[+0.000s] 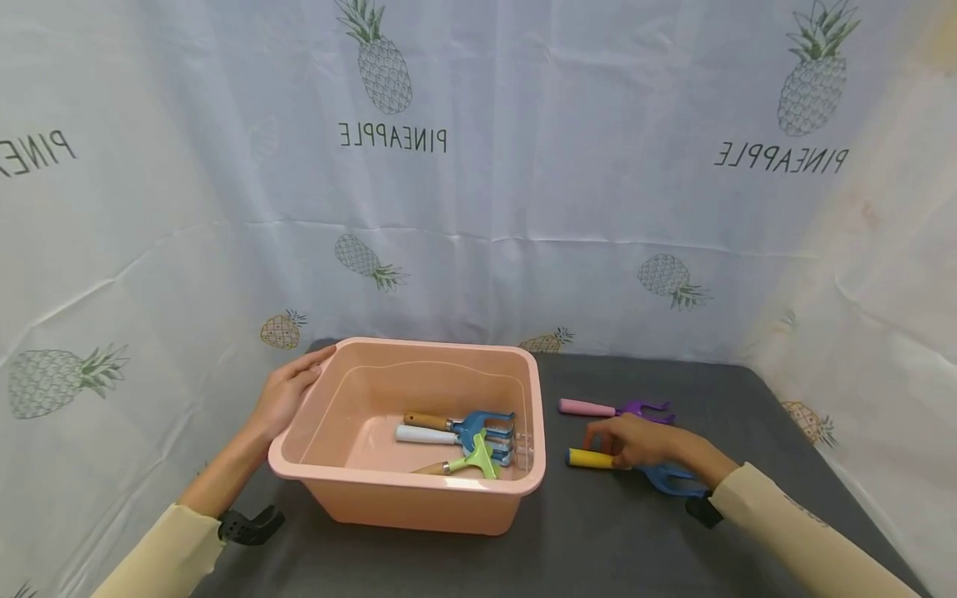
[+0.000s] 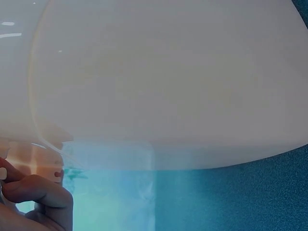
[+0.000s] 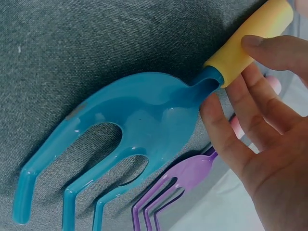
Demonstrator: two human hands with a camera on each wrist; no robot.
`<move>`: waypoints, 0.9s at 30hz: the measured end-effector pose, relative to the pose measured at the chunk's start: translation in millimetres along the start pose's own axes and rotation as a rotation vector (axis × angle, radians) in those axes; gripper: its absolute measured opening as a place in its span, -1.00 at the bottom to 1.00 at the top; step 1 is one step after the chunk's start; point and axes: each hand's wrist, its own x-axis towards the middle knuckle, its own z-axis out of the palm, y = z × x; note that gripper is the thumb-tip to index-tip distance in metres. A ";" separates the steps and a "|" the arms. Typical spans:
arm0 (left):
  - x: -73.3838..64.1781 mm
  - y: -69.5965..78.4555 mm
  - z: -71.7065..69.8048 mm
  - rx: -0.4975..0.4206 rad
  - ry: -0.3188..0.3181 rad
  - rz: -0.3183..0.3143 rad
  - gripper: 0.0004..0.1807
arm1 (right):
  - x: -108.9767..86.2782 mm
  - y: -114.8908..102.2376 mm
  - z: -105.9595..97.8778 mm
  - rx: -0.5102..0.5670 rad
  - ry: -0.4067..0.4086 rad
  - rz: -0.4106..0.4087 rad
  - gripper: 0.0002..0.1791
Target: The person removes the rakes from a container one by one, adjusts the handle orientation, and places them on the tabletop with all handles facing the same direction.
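Note:
My left hand (image 1: 287, 399) grips the left rim of a peach plastic basin (image 1: 419, 508). In the left wrist view its curled fingers show at the lower left, beside the basin's blurred outer wall (image 2: 168, 86). To the basin's right, my right hand (image 1: 641, 440) pinches the yellow handle (image 3: 255, 36) of a blue hand rake (image 3: 149, 103), thumb on one side and fingers on the other. The rake's bent tines point away from the hand, low over the dark tabletop. Just beyond it lies a purple hand rake (image 3: 190, 173) with a pink handle (image 1: 586, 407).
Inside the basin lie a blue hand rake (image 1: 471, 428) with a wooden handle, a tool with a white handle (image 1: 426, 434) and a light green tool (image 1: 478, 457). The dark tabletop (image 1: 598, 531) meets white pineapple-print curtains (image 1: 478, 183) behind and at both sides.

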 end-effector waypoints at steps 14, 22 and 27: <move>0.2 -2.1 -1.7 -0.069 -0.035 -0.013 -0.44 | 2.8 0.1 1.8 0.013 0.006 0.004 -0.52; 0.3 -4.0 -2.7 -0.053 -0.029 -0.014 -0.45 | 4.2 -1.2 2.9 0.022 -0.004 0.032 -0.51; 1.7 -4.7 -2.4 -0.035 -0.029 -0.011 -0.45 | 5.1 -3.7 1.7 0.003 -0.012 0.081 -0.51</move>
